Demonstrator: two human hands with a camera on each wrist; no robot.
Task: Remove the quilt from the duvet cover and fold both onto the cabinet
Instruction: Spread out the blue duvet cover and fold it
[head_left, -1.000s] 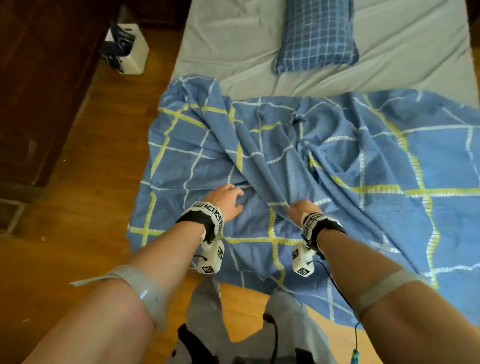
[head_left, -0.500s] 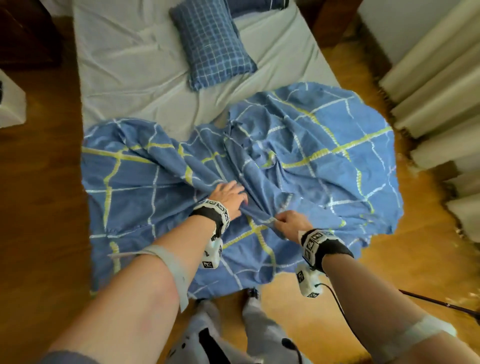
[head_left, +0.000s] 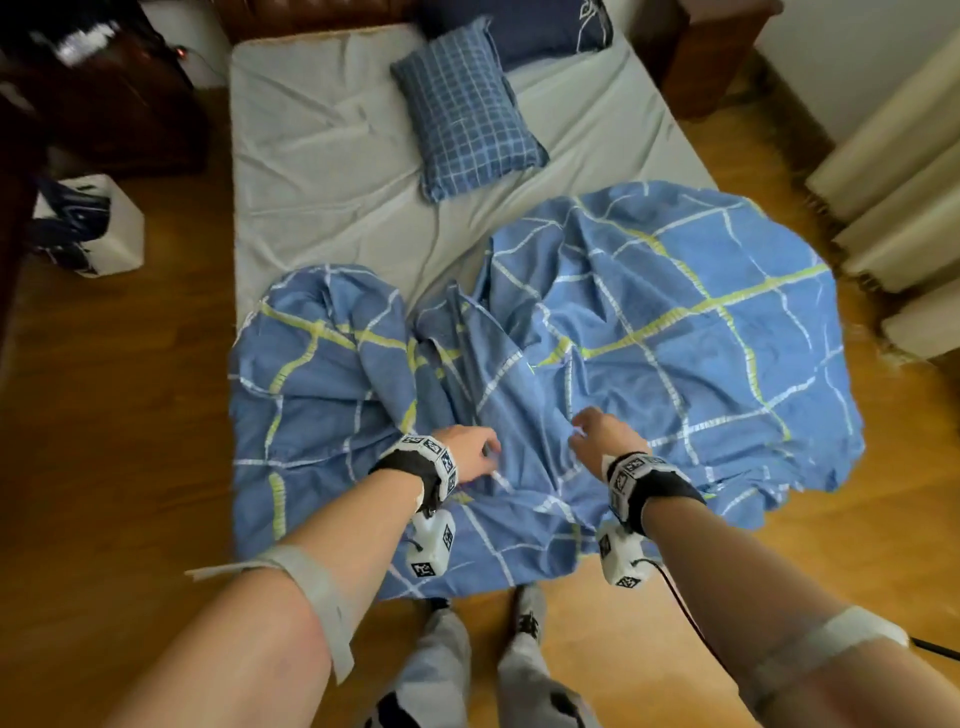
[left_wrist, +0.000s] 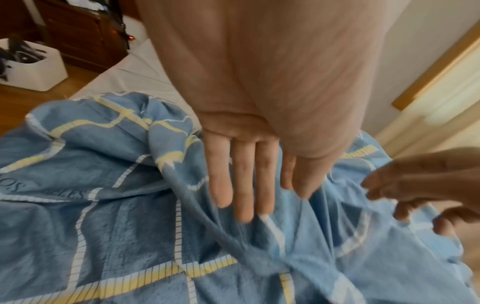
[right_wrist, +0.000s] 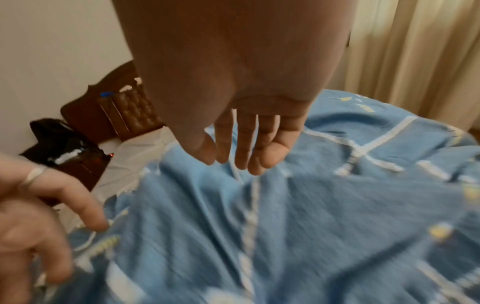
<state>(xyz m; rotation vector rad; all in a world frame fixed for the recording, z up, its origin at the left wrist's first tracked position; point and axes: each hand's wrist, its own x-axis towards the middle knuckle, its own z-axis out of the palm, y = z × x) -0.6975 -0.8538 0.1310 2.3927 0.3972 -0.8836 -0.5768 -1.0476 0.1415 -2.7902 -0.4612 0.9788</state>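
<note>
Early stage: my left hand and right hand, fingers straight and holding nothing, hover over the rumpled duvet cover on the bed; quilt removal and folding remain.

The left hand no longer presses its fingers into the duvet cover; its fingers now extend straight, their tips at a raised fold. The right hand has released the ridge of fabric it pinched and now hovers with loose fingers. The cover is bunched closer to the foot of the bed, exposing more sheet on the left side.
</note>
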